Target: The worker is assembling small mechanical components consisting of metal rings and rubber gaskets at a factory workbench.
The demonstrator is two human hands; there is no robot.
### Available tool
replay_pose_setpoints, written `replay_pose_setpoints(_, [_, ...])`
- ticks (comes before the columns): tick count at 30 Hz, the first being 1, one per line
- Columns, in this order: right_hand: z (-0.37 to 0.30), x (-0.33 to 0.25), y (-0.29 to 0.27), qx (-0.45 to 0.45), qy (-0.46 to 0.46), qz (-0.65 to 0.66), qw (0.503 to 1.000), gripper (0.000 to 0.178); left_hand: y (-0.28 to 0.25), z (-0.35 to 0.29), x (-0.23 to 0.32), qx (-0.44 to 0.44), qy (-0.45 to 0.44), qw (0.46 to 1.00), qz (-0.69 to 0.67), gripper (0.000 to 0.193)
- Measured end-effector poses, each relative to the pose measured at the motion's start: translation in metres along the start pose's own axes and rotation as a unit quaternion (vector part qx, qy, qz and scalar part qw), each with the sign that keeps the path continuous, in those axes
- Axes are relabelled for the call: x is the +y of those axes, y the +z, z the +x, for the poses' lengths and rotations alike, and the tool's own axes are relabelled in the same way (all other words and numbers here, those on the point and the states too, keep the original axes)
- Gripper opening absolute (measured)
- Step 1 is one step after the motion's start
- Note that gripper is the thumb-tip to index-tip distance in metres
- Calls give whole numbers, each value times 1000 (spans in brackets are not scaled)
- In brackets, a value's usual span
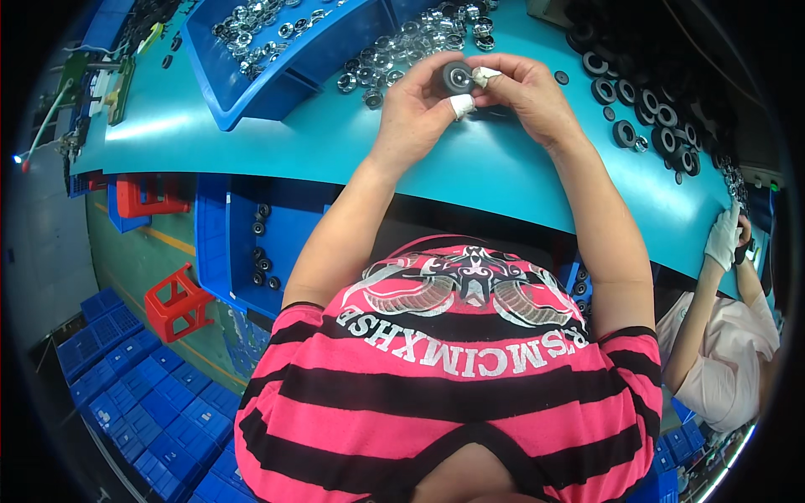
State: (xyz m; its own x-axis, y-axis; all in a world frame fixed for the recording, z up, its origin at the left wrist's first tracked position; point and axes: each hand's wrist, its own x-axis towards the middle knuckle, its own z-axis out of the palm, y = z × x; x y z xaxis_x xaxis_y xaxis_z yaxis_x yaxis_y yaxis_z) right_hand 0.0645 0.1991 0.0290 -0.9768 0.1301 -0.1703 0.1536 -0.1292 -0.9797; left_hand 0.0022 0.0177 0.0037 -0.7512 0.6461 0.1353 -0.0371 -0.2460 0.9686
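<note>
A small black toy wheel (456,79) with a silver hub is pinched between my two hands above the turquoise table. My left hand (409,119) grips it from the left, index finger on top and thumb below. From the other side my right hand (530,97) closes on it with thumb and fingers. Both thumbs are wrapped at the tip in white tape (461,106). Beyond my hands lies a loose pile of shiny chrome wheel hubs (411,49). Black rubber tyres (646,107) are scattered to the right of my right hand.
A blue bin (251,105) holding more hubs stands on the table (168,138) at left. Below the edge, a blue crate (243,289) contains assembled wheels. Red stools (174,303) and stacked blue crates (159,411) occupy the floor. At far right a co-worker's gloved hand (723,239) works.
</note>
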Motion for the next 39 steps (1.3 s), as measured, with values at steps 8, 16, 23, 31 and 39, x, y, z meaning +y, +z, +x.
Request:
replay_pose_setpoints(8, [0, -15, -42, 175, -217, -452, 848, 22, -11, -24, 25, 78, 32, 988, 131, 43])
replay_pose_setpoints(16, [-29, -48, -113, 329, -62, -634, 697, 41, -196, -201, 92, 134, -252, 798, 531, 51])
replay_pose_setpoints(23, [-17, -34, -118, 361, 6, -701, 615, 57, -149, -181, 111, 182, -188, 763, 591, 45])
replay_pose_setpoints(31, [-18, -39, -100, 316, -100, -566, 755, 54, -16, -44, 73, -20, 100, 891, 442, 30])
replay_pose_setpoints(39, [-14, -36, -2, 51, -268, -341, 900, 42, 20, -9, 35, 23, 16, 985, 168, 55])
